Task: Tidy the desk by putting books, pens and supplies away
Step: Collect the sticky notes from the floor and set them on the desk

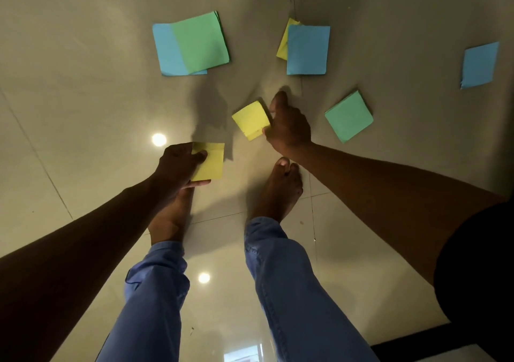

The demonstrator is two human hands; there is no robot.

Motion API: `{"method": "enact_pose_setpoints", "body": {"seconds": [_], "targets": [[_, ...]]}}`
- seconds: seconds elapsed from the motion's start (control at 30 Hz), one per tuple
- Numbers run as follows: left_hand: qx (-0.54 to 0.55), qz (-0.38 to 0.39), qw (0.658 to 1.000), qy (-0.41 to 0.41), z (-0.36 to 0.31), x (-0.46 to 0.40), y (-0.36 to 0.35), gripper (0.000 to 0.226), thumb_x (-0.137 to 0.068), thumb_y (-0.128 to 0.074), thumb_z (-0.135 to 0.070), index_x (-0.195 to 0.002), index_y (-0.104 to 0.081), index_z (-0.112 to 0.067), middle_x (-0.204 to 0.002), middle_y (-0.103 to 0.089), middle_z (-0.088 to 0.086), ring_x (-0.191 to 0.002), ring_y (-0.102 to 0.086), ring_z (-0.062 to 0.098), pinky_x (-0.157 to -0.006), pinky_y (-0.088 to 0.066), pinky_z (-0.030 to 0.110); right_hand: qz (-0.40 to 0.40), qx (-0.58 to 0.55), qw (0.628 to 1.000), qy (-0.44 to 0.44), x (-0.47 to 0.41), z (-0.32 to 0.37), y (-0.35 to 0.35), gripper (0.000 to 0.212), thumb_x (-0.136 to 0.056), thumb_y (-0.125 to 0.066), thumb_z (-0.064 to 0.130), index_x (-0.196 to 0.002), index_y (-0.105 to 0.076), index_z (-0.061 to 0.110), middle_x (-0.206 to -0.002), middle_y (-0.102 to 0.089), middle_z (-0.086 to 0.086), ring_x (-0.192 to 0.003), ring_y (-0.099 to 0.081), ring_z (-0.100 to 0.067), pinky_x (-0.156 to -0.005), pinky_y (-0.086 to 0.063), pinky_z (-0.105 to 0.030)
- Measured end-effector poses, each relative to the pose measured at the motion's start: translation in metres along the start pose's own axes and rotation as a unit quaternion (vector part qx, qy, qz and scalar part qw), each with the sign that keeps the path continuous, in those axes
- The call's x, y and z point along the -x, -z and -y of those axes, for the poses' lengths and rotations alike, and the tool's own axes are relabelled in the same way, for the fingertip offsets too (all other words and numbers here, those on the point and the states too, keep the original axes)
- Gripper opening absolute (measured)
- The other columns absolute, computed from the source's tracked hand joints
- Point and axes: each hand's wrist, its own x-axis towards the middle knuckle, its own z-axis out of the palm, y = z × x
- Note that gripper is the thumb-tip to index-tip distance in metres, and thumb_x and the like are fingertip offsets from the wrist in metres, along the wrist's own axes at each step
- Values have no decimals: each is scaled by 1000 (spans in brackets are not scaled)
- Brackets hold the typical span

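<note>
Square yellow paper sticky-note pad (209, 162): held off the floor at centre left by the left hand (178, 164), thumb on top, fingers curled beneath; its left part is hidden behind the hand.

Second square yellow sticky-note pad (251, 120): centre of the scene, its right edge pinched by the right hand (288, 128), thumb at the near corner, a finger along the far corner. Whether its far side touches the floor cannot be told.

Square green sticky-note pad (349, 116): flat on the floor just right of the right hand, turned diamond-wise.

Blue square sticky note (479, 65): far right, well apart from the rest.

Blue square note with a yellow one under it (307, 50): far centre; only a strip of the yellow shows along its left edge.

Green square sheets overlapping a blue square sheet (192, 44): far left; the blue is half covered, and how many sheets lie in the stack is hard to make out.

Glossy beige tiled floor (83, 97): bears all the loose notes; two round ceiling-light reflections, at left and near centre; a dark shadow lies beyond the left hand.

Person: two bare feet on the tiles, the left one partly hidden behind the left hand and pad; blue trouser legs (292, 292) cut off at the near edge. A dark sleeve (478, 264) is cut off at the right edge.
</note>
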Motion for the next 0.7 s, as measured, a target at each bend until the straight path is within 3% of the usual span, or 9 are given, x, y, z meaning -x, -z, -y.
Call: {"method": "enact_pose_setpoints", "body": {"seconds": [0.13,0.2,0.37,0.47,0.6,0.7], "targets": [[7,-4,1000,6,-2,-5,0,23,-101,-63,-14,-124,-59,-16,-135,-54,16,-118,-60,41,-67,-62,45,28,-112,993,-1,6,3,11,22,-83,-79,19,-99,-64,15,-99,-72,-5,-93,-70,-24,-75,-55,-31],[8,-3,1000,10,-2,-9,5,26,-102,-61,-16,-128,-60,-13,-137,-54,18,-117,-61,42,-68,-63,46,35,-150,988,8,9,7,19,16,-80,-79,15,-87,-65,17,-89,-71,-1,-85,-69,-21,-69,-54,-28],[-2,-5,1000,22,-6,-13,19,36,-101,-57,-17,-137,-56,-16,-140,-50,18,-117,-59,44,-71,-64,51,108,-177,971,120,26,26,32,18,-71,-72,8,-87,-68,15,-83,-71,2,-78,-68,-17,-69,-58,-43],[-6,9,1000,18,-6,-15,22,34,-101,-53,-14,-135,-56,-14,-140,-50,20,-118,-58,44,-76,-61,51,181,-189,950,173,35,43,28,18,-78,-70,7,-92,-75,17,-86,-74,4,-81,-69,-11,-73,-59,-39],[-9,50,999,18,-4,-13,17,32,-102,-49,-11,-133,-57,-13,-139,-53,20,-119,-59,44,-81,-61,51,199,-212,941,172,38,60,15,23,-81,-76,6,-102,-76,16,-92,-75,3,-86,-71,-11,-82,-59,-40],[-29,93,995,-2,-2,-13,13,33,-102,-48,-10,-133,-59,-9,-139,-56,23,-121,-60,42,-75,-63,43,174,-244,943,142,37,65,10,23,-74,-80,5,-92,-74,18,-81,-75,6,-77,-72,-6,-79,-60,-43]]}}
